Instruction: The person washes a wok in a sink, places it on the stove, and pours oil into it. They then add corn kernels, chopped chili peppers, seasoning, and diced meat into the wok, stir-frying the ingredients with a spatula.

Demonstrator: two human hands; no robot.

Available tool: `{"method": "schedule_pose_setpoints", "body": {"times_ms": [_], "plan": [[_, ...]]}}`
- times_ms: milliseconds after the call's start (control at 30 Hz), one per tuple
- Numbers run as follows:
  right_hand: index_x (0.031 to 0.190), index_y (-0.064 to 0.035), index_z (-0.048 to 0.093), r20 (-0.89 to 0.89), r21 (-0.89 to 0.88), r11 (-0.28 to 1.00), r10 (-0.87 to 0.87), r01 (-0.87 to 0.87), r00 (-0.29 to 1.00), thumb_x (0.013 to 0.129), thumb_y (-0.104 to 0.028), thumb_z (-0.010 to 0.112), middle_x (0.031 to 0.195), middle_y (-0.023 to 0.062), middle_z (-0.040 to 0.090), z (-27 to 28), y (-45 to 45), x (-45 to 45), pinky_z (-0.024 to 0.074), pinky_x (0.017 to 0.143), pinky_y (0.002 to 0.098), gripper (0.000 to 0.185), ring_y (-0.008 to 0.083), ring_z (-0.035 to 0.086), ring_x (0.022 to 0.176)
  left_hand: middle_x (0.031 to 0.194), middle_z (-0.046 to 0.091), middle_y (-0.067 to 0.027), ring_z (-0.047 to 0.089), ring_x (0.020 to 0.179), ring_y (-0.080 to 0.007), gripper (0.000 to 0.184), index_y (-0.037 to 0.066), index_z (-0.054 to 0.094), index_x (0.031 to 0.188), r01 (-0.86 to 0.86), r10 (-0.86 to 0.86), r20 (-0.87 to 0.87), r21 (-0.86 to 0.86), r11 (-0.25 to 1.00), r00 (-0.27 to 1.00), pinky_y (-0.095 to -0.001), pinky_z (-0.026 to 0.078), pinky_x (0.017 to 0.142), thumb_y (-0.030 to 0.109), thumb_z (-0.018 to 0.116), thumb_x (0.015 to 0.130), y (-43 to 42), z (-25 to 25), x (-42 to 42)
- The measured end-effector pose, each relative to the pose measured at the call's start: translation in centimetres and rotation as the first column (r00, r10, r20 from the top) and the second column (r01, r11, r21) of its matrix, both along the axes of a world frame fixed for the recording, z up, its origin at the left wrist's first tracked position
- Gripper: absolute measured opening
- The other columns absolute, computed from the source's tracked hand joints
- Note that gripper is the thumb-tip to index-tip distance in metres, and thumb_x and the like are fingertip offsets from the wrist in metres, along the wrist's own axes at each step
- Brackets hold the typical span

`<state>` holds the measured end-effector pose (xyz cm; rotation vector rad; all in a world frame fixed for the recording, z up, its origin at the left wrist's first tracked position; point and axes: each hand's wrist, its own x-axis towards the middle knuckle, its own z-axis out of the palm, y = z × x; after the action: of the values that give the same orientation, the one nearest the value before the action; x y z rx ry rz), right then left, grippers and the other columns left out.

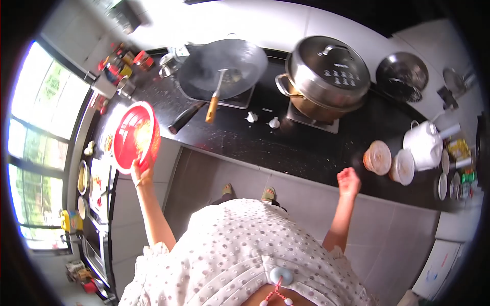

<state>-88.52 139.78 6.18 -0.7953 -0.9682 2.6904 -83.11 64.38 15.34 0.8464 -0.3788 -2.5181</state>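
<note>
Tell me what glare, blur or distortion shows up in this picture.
Head view: strong light washes out the window; the wide lens bows the black counter and leaves dark corners; haze softens the wok; the red plastic bowl looks slightly blurred.

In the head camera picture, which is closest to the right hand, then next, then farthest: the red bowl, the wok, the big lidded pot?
From the right hand:
1. Lidded pot, right side of the stove
2. Wok, left side
3. Red bowl, far left, in the left hand
</note>
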Motion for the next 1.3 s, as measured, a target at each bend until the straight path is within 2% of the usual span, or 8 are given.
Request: {"method": "schedule_pose_setpoints", "body": {"times_ms": [67,267,467,533,633,967,1067,1300], "plan": [[0.087,-0.0029,0.058,0.026,-0.015,0.98,0.198,-0.197,0.98,0.083,-0.011,0.06,0.073,0.0104,0.061,4.1,-9.2,-0.5,0.0518,0.061,0.0359,0.009,0.0202,0.058,0.06,0.109,0.052,-0.0241,0.052,0.095,-0.0419,0.043,-0.008,0.045,0.113,-0.011,0.013,0.043,-0.045,0.999,0.999,-0.0441,0.057,0.073,-0.003,0.051,0.071,-0.2,0.2,-1.1],[0.097,0.0007,0.055,-0.123,0.037,0.753,0.656,-0.657,0.744,0.09,-0.024,0.055,0.086,0.0178,0.063,11.6,-30.6,-3.8,0.0537,0.068,0.0401,0.025,0.0283,0.064,0.077,0.103,0.053,-0.0232,0.057,0.088,-0.0408,0.035,-0.008,0.044,0.107,0.039,-0.037,0.018,-0.15,0.988,0.999,-0.0475,0.058,0.069,-0.003,0.05,0.073,-2.0,0.5,-4.4],[0.09,-0.0015,0.055,-0.13,-0.067,0.723,0.677,-0.688,0.724,0.083,-0.047,0.059,0.092,0.0205,0.063,12.7,-41.5,-9.5,0.0515,0.074,0.0429,0.046,0.0314,0.064,0.085,0.102,0.053,-0.0238,0.057,0.087,-0.0419,0.034,-0.011,0.043,0.105,0.155,-0.157,-0.009,-0.113,0.981,0.988,-0.049,0.056,0.07,0.0,0.05,0.074,-5.9,0.2,-6.3],[0.087,-0.002,0.055,-0.042,-0.038,0.708,0.703,-0.705,0.709,0.082,-0.045,0.061,0.087,0.0178,0.063,12.7,-42.7,-11.0,0.0517,0.059,0.0334,0.044,0.0231,0.063,0.068,0.1,0.054,-0.0237,0.058,0.087,-0.0424,0.032,-0.012,0.044,0.103,0.232,-0.219,0.081,-0.24,0.942,0.972,-0.0495,0.056,0.071,0.0,0.05,0.074,-5.9,2.2,-5.8],[0.086,-0.0005,0.055,0.016,0.071,0.819,0.57,-0.57,0.821,0.082,-0.031,0.065,0.069,0.0065,0.054,12.6,-44.3,-12.1,0.0337,0.039,0.0217,0.032,0.0099,0.044,0.045,0.1,0.055,-0.0213,0.059,0.089,-0.0377,0.034,-0.01,0.043,0.106,0.297,-0.276,0.115,-0.266,0.917,0.954,-0.0457,0.056,0.071,-0.002,0.05,0.073,-7.9,1.7,-5.7],[0.1,0.0022,0.057,-0.059,0.246,0.756,0.636,-0.606,0.769,0.087,-0.023,0.056,0.075,0.0104,0.058,19.0,-44.7,-2.8,0.0402,0.045,0.0261,0.028,0.0144,0.053,0.054,0.105,0.055,-0.0175,0.059,0.093,-0.034,0.039,-0.006,0.042,0.112,0.385,-0.39,0.026,-0.233,0.893,0.92,-0.0455,0.055,0.076,-0.004,0.047,0.073,-12.6,1.7,-7.0],[0.079,-0.0032,0.05,0.133,0.531,0.664,0.55,-0.527,0.825,0.086,-0.017,0.059,0.062,0.0021,0.047,16.4,-44.5,-3.7,0.0284,0.035,0.0216,0.018,0.0072,0.04,0.041,0.102,0.056,-0.0162,0.06,0.092,-0.0327,0.033,-0.005,0.046,0.107,0.39,-0.403,0.003,-0.259,0.884,0.915,-0.0454,0.055,0.076,-0.002,0.048,0.074,-12.8,2.8,-8.6],[0.075,-0.0058,0.047,0.165,0.535,0.654,0.54,-0.535,0.825,0.085,-0.017,0.06,0.059,-0.0013,0.042,17.4,-43.9,-2.5,0.0216,0.033,0.0197,0.02,0.0034,0.034,0.039,0.09,0.058,-0.0132,0.061,0.084,-0.0284,0.017,-0.005,0.051,0.091,0.363,-0.368,0.058,-0.364,0.858,0.928,-0.0422,0.057,0.07,0.002,0.052,0.075,-12.4,6.3,-11.6]]}}
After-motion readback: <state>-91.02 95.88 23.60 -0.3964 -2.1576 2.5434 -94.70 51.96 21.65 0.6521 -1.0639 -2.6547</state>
